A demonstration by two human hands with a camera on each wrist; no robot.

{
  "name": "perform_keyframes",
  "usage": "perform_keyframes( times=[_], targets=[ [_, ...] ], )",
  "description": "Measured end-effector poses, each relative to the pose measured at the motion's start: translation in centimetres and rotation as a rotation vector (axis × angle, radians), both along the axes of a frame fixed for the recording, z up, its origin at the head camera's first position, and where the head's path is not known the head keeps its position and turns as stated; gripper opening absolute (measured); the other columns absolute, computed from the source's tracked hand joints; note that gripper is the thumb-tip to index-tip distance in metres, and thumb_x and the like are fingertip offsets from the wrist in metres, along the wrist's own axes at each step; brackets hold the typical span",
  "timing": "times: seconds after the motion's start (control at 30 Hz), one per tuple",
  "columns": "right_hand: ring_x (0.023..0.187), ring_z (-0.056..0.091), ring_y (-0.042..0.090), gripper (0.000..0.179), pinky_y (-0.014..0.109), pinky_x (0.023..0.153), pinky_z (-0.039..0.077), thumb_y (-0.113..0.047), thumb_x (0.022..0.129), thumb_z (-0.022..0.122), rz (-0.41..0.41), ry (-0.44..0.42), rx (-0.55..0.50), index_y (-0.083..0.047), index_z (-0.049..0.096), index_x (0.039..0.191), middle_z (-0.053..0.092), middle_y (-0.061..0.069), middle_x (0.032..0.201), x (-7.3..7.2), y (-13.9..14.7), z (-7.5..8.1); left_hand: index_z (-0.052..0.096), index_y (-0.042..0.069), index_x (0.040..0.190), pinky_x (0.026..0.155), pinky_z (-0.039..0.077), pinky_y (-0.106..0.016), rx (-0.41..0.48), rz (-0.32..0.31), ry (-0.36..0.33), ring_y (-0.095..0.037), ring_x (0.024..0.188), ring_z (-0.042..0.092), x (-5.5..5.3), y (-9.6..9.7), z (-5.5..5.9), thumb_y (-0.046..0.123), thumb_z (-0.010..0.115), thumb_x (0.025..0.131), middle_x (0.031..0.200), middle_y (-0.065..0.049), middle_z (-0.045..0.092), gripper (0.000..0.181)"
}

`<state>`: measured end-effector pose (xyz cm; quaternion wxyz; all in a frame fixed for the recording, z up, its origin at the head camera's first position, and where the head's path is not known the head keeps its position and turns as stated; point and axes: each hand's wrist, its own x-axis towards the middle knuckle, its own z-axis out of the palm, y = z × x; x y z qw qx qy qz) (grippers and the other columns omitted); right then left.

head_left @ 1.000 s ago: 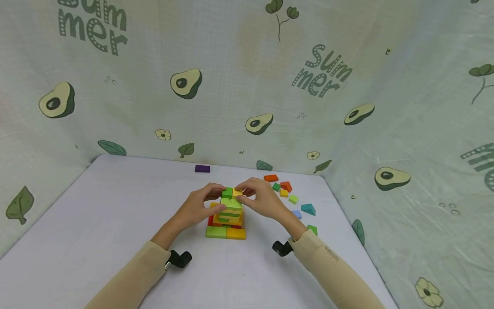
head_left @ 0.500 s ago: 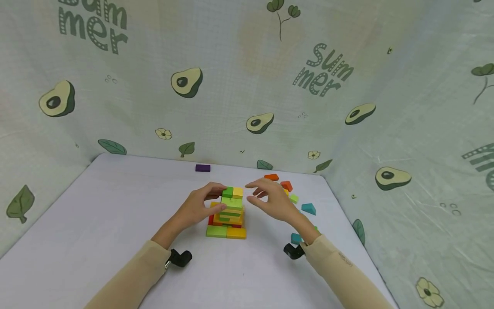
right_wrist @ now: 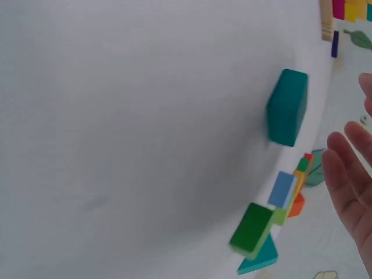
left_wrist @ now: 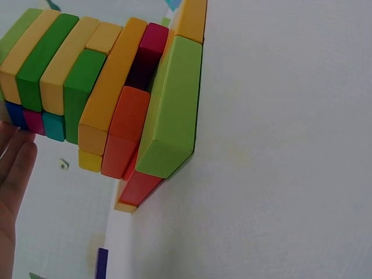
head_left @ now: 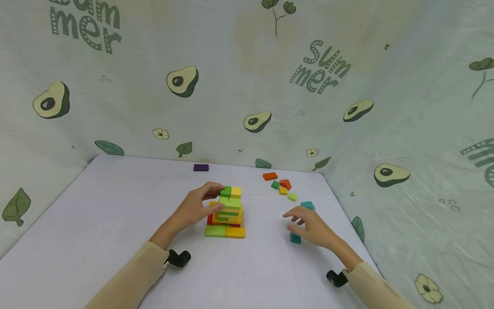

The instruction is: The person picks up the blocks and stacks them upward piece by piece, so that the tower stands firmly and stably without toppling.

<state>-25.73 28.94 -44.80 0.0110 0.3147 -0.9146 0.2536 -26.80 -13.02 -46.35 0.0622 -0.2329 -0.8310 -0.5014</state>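
Note:
A tower of coloured wooden blocks stands mid-table, with a green block and a yellow block side by side on top. My left hand holds its upper part from the left, thumb at the front and fingers towards the far side. In the left wrist view, the fingers lie against the tower's stacked layers. My right hand is over the right side of the table, fingers loosely bent and holding nothing. Partly beneath it lies a teal block, also seen in the right wrist view.
Several loose blocks lie at the right: an orange-red one, a small yellow one, a light green one and another teal one. A dark purple block rests near the back edge. Printed cloth hangs behind the table.
My right hand has left the yellow block on the tower's top and moved right and nearer, over to the teal block. The left hand has stayed at the tower.

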Motion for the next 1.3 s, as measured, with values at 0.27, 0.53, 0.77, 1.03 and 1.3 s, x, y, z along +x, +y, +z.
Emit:
perform_keyframes(
  times=[0.27,0.53,0.77,1.03,1.3],
  targets=[
    [0.095,0.068,0.016,0.031,0.032,0.082,0.062,-0.014,0.093,0.083,-0.04,-0.009,0.044,-0.012,0.075,0.123,0.072,0.0,0.113,1.6,2.9,-2.1,0.057,0.028,0.143,0.111,0.052,-0.047,-0.005,0.004,-0.008,-0.026,0.133,0.064,-0.2,-0.2,0.0,0.035,0.082,0.095,0.142,-0.002,0.066,0.054],
    [0.094,0.068,0.011,0.028,0.032,0.082,0.062,-0.012,0.093,0.083,-0.013,-0.011,0.054,-0.013,0.076,0.12,0.074,-0.005,0.11,2.0,3.3,-2.1,0.057,0.026,0.144,0.111,0.052,-0.047,-0.001,-0.008,0.005,-0.027,0.133,0.064,-0.1,-0.3,0.2,0.035,0.083,0.095,0.143,-0.003,0.066,0.056],
    [0.094,0.067,0.011,0.029,0.031,0.082,0.062,-0.011,0.093,0.083,0.014,-0.022,0.075,-0.011,0.076,0.121,0.074,-0.004,0.11,2.2,3.2,-2.2,0.058,0.026,0.144,0.111,0.052,-0.049,0.003,-0.013,0.005,-0.028,0.133,0.064,0.0,0.0,0.3,0.034,0.083,0.095,0.143,-0.003,0.066,0.056],
    [0.093,0.069,0.012,0.03,0.033,0.083,0.064,-0.007,0.092,0.083,0.056,0.08,0.019,-0.012,0.077,0.121,0.074,-0.004,0.11,1.3,0.3,-1.2,0.057,0.026,0.144,0.111,0.052,-0.049,-0.006,-0.008,0.006,-0.027,0.134,0.064,0.1,-0.1,-0.1,0.035,0.082,0.095,0.143,-0.003,0.066,0.056],
    [0.095,0.07,0.019,0.032,0.036,0.085,0.064,-0.01,0.092,0.085,0.065,0.157,-0.076,-0.016,0.078,0.122,0.073,-0.009,0.111,0.8,-5.8,2.4,0.057,0.025,0.144,0.112,0.051,-0.051,0.004,-0.007,0.001,-0.029,0.134,0.063,0.3,-0.1,0.1,0.032,0.083,0.095,0.144,-0.004,0.066,0.055]
  ],
)
